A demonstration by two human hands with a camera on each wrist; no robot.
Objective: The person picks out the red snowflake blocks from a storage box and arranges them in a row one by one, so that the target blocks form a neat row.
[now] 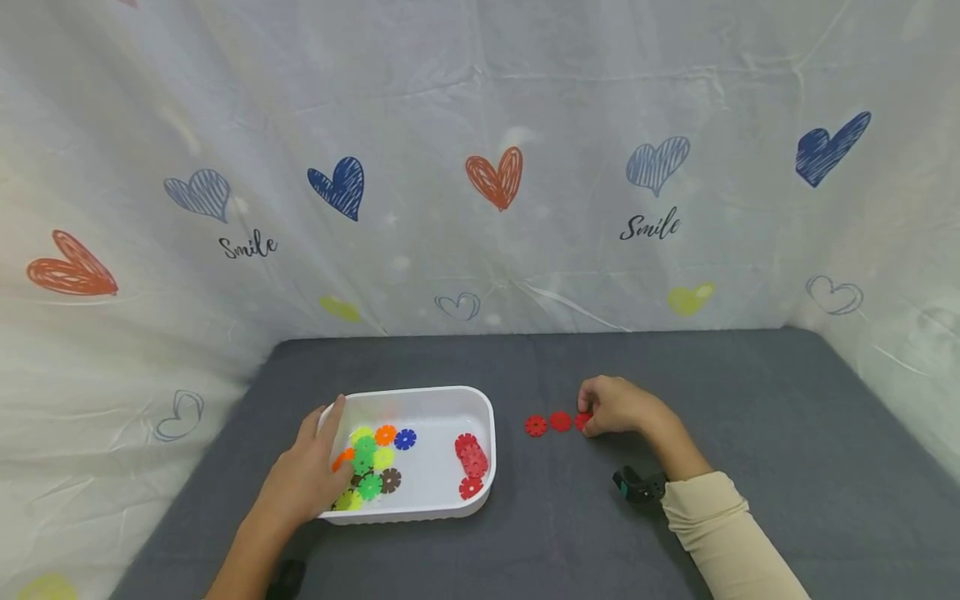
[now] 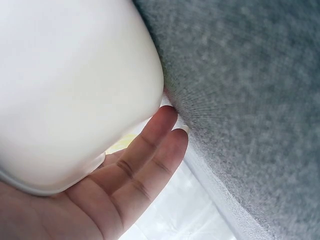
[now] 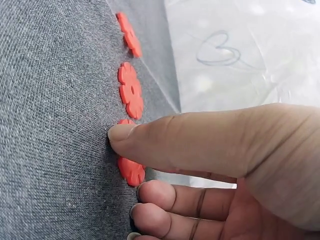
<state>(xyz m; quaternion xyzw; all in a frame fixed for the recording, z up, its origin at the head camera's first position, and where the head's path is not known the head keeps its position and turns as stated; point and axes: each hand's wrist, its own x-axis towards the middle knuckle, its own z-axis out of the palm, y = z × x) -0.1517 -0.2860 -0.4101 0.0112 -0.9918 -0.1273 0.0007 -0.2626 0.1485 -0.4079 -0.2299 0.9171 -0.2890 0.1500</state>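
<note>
A white plastic tray stands on the table, left of centre. My left hand grips its left side, thumb over the rim; in the left wrist view, fingers lie along the outside wall. My right hand holds a red snowflake disc at the table surface. The thumb covers part of that disc in the right wrist view. Two more red snowflake discs, a middle one and a left one, lie in a row beside it.
Inside the tray, green discs lie among yellow, orange, brown and blue ones on the left. Several red discs overlap at its right end. A dark wrist strap device sits at the right wrist. A curtain with printed hearts hangs behind the grey table.
</note>
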